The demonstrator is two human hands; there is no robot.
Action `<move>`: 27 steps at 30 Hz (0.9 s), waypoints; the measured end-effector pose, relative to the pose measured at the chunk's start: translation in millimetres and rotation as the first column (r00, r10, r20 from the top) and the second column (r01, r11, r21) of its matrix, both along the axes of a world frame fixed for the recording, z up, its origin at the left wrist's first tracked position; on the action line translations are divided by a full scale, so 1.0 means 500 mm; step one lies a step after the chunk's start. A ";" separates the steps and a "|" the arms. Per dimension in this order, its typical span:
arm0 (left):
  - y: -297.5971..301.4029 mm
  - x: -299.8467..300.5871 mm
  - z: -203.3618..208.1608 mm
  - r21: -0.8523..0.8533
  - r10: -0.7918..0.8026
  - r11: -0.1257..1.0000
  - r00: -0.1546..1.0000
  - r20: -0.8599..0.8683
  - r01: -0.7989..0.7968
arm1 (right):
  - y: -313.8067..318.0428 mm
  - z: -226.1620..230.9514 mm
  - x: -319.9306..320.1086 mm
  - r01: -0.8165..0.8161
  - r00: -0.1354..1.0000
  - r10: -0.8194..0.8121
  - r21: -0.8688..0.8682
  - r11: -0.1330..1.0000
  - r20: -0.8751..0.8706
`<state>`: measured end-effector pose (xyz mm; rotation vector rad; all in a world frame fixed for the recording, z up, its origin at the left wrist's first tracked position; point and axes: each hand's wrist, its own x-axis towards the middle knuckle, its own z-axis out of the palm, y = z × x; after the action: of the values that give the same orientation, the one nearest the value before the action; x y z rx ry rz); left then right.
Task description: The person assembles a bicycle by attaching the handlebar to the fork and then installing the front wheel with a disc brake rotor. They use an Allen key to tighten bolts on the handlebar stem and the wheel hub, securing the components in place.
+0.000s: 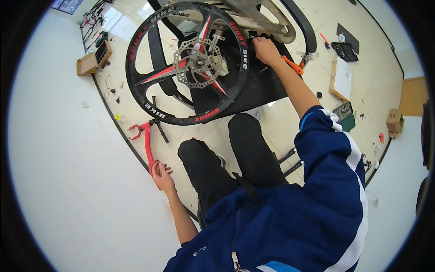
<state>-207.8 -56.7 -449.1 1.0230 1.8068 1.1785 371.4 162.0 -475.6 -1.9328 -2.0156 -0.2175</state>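
Note:
My right hand (266,49) reaches to the far edge of a black seat (267,93), fingers pinched together beside small metal parts. What they grip, if anything, is too small to make out. A bicycle wheel (136,82) with a black rim and red-and-silver spokes rests upright over the seat's left side. Its perforated disc brake rotor (183,78) faces me. At lower left, my left hand (163,177) has its fingers loosely apart. It overlaps the red bicycle fork (148,143); whether it touches the fork, I cannot tell.
A pale metal bicycle frame (284,38) lies beyond the seat. An orange-handled tool (293,65) is by my right forearm. On the floor at right are a white box (340,79), a black tool case (345,51) and a cardboard box (395,121). An open cardboard box (87,64) stands left.

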 end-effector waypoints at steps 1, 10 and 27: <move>0.014 0.019 0.007 -0.017 -0.030 0.999 0.997 -0.074 0.029 | -0.012 0.020 -0.006 0.033 0.997 -0.030 0.040 0.999 -0.072; 0.065 0.311 0.116 0.088 -0.486 0.871 0.874 0.000 0.484 | -0.408 0.084 -0.259 -0.141 0.207 -0.005 -0.035 0.989 -0.978; -0.024 0.442 0.179 -0.085 -0.686 0.669 0.658 0.311 0.738 | -0.552 0.178 -0.373 -0.260 0.386 0.086 -0.019 0.965 -0.919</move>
<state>13.4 -68.4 -359.5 1.2328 1.0928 0.5671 184.6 -113.9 -386.7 -1.3292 -1.3966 0.9301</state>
